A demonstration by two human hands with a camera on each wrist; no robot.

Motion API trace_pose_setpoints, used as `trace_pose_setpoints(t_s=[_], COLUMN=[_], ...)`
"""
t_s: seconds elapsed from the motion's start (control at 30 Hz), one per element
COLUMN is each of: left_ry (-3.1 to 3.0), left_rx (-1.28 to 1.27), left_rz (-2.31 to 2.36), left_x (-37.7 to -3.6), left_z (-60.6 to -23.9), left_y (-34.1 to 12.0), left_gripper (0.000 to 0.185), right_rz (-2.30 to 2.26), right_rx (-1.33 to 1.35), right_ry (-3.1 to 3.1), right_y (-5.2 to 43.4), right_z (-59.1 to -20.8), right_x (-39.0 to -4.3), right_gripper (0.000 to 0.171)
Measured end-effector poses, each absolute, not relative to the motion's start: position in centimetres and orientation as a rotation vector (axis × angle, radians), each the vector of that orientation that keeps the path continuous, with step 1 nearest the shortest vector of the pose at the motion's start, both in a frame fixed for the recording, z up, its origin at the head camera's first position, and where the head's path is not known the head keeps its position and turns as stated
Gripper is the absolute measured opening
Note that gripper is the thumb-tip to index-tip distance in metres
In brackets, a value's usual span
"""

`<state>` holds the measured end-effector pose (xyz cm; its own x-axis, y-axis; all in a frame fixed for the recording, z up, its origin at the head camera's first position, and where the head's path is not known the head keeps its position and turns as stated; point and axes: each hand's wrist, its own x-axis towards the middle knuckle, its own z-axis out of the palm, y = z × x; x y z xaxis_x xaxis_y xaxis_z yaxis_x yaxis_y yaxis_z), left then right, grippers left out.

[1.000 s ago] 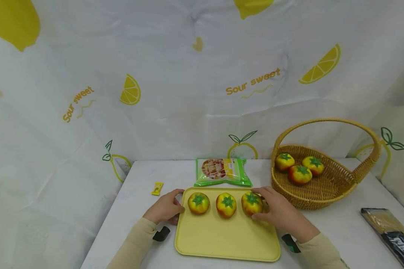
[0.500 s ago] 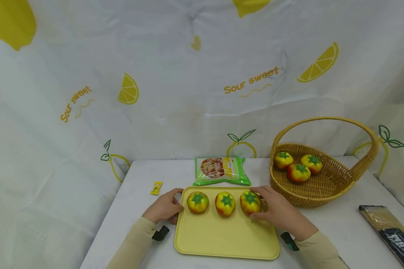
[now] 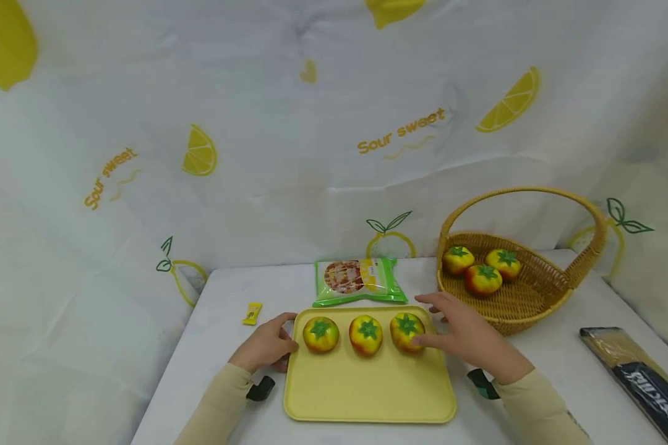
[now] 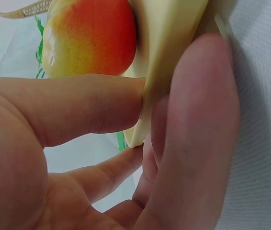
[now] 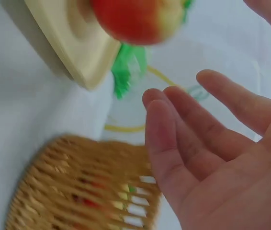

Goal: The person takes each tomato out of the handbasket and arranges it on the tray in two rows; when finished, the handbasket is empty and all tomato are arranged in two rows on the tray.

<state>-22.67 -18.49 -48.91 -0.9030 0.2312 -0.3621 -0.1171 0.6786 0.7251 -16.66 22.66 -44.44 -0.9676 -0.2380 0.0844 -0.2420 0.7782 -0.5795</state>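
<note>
A yellow tray point(image 3: 367, 389) lies on the white table with three red-yellow tomatoes in a row along its far side: left point(image 3: 320, 334), middle point(image 3: 365, 334) and right point(image 3: 407, 330). My left hand point(image 3: 278, 340) pinches the tray's left rim. In the left wrist view the thumb point(image 4: 92, 103) lies on top of the rim point(image 4: 171, 52), other fingers sit beneath it, and a tomato point(image 4: 90, 36) is just beyond. My right hand point(image 3: 431, 320) hovers beside the right tomato with its fingers point(image 5: 183, 115) spread and holding nothing. That tomato point(image 5: 135, 17) lies apart from the palm.
A wicker basket point(image 3: 534, 296) with a hoop handle stands at the right and holds three more tomatoes point(image 3: 481, 278). A green snack bag point(image 3: 359, 281) lies behind the tray. A small yellow packet point(image 3: 252, 313) lies at the left, and a dark flat package point(image 3: 640, 383) at the right edge.
My right hand has let go of the right tomato and opened, drawing slightly away to the right. The left hand keeps its grip on the tray rim.
</note>
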Motion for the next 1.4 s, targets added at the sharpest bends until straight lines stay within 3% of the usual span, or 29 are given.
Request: trace_pose_setpoints(t_s=[0.23,0.67,1.4], left_ry=[2.474,2.487,2.451], left_rx=[0.081,0.098,0.097], left_rz=[1.094,1.096,1.132], left_x=[-22.5,-22.9,-22.7], left_z=[-48.9,-48.8,-49.2], left_y=[-18.5,-18.5,-18.9], left_gripper=[0.07,0.071,0.072], right_rz=[0.831,0.568,0.579], right_rx=[0.332,0.243,0.078], right_ry=[-2.857,-2.977,-3.244], right_y=[25.9,35.0,38.8], right_z=[-42.3,-38.5,-38.7], right_x=[-16.4,-19.2,-26.0], right_gripper=[0.065,0.064,0.072])
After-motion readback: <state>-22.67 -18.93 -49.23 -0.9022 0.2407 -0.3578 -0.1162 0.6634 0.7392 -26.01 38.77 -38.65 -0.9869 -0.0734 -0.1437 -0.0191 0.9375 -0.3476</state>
